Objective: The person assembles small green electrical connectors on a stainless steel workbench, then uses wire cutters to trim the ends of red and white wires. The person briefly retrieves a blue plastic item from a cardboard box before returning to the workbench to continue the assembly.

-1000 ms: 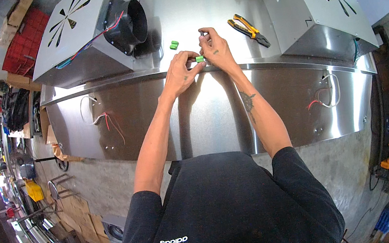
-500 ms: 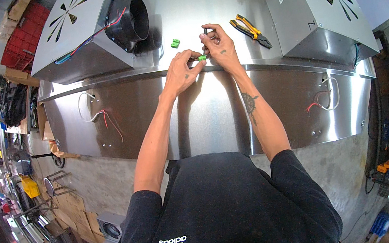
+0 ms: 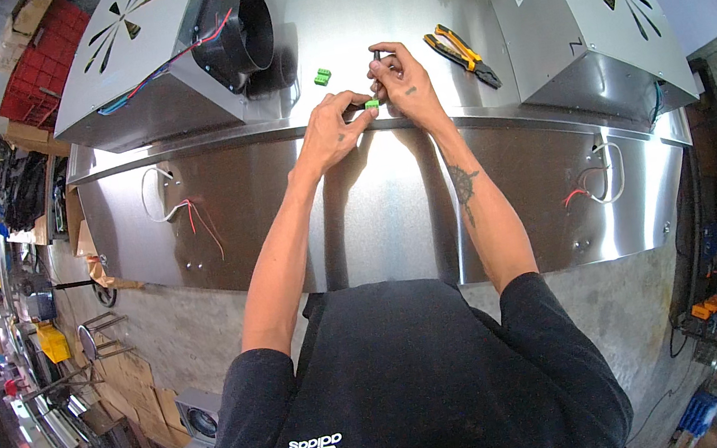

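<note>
Green connector block sits pinched between both hands above the steel worktop; the left hand grips it with fingertips, while the right hand is closed on a small dark tool. Two more green connectors lie nearby, yellow-handled pliers to the right
</note>
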Demonstrator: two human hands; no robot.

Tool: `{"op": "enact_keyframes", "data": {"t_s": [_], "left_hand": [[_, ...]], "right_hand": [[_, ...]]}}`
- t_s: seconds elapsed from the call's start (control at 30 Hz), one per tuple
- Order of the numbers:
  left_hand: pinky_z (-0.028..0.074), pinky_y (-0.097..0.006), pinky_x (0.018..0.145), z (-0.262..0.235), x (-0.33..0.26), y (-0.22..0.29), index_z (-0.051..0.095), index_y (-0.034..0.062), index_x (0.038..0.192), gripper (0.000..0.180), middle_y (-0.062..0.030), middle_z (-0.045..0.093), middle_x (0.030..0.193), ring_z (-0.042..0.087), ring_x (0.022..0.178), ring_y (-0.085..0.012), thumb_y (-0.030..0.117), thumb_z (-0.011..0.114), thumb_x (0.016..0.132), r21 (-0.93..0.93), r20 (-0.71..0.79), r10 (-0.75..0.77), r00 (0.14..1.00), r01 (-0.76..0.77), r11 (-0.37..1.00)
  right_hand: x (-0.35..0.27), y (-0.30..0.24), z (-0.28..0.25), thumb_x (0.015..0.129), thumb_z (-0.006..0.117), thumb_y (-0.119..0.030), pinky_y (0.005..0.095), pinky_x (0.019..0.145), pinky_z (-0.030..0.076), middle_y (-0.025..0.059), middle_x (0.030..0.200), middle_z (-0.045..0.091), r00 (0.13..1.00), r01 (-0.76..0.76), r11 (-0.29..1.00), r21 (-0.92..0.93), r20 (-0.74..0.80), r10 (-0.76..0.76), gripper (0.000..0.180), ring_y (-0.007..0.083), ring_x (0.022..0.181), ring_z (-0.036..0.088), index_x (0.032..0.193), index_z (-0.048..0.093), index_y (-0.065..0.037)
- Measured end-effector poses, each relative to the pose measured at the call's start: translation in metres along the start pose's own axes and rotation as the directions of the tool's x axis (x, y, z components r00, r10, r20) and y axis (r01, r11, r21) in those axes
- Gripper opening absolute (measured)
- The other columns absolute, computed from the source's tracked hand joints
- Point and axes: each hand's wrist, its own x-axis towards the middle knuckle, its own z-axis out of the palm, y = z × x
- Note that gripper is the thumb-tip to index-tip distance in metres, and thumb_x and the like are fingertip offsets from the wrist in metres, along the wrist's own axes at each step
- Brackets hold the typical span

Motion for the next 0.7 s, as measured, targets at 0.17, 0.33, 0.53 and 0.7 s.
{"op": "enact_keyframes", "data": {"t_s": [0.17,0.33,0.53,0.7], "left_hand": [[0.056,-0.042,0.087,-0.0035,0.0001,0.0060,0.078,0.0058,0.121,0.039,-0.0189,0.075,0.110,0.070,0.094,-0.0272,0.037,0.079,0.097,0.004,0.018,-0.034,0.999,0.034,0.999],[0.056,-0.042,0.086,-0.0029,0.0001,0.0009,0.077,0.0065,0.121,0.040,-0.0195,0.075,0.110,0.070,0.095,-0.0286,0.038,0.078,0.097,0.038,0.008,0.011,1.000,-0.011,0.999],[0.055,-0.043,0.089,-0.0058,-0.0004,0.0063,0.077,0.0054,0.122,0.040,-0.0190,0.075,0.110,0.070,0.099,-0.0297,0.038,0.078,0.098,-0.020,0.030,0.001,1.000,-0.001,1.000],[0.054,-0.044,0.088,-0.0030,-0.0013,0.0044,0.077,0.0032,0.116,0.035,-0.0157,0.076,0.102,0.066,0.098,-0.0287,0.033,0.075,0.099,-0.023,-0.009,0.033,0.999,-0.034,0.999]], "right_hand": [[0.0038,0.0042,-0.0027,0.111,0.061,-0.019,0.0286,0.066,0.059,0.0081,0.096,0.073,0.998,-0.020,0.999,0.031,0.054,0.019,0.032,0.0108,0.078,0.069,0.139,0.058,-0.005],[0.0047,0.0077,-0.0027,0.112,0.057,-0.017,0.0282,0.066,0.058,0.0065,0.095,0.071,0.998,0.011,1.000,0.028,0.063,-0.013,0.031,0.0101,0.077,0.067,0.141,0.056,-0.005],[0.0040,0.0009,-0.0031,0.113,0.055,-0.018,0.0283,0.067,0.058,0.0061,0.094,0.071,0.994,-0.031,0.999,0.040,0.109,0.026,0.031,0.0097,0.076,0.065,0.141,0.057,-0.006],[0.0049,0.0001,-0.0042,0.114,0.055,-0.018,0.0275,0.071,0.056,0.0046,0.094,0.070,0.990,-0.054,0.996,0.067,0.134,0.045,0.031,0.0094,0.078,0.063,0.142,0.056,-0.005]]}}
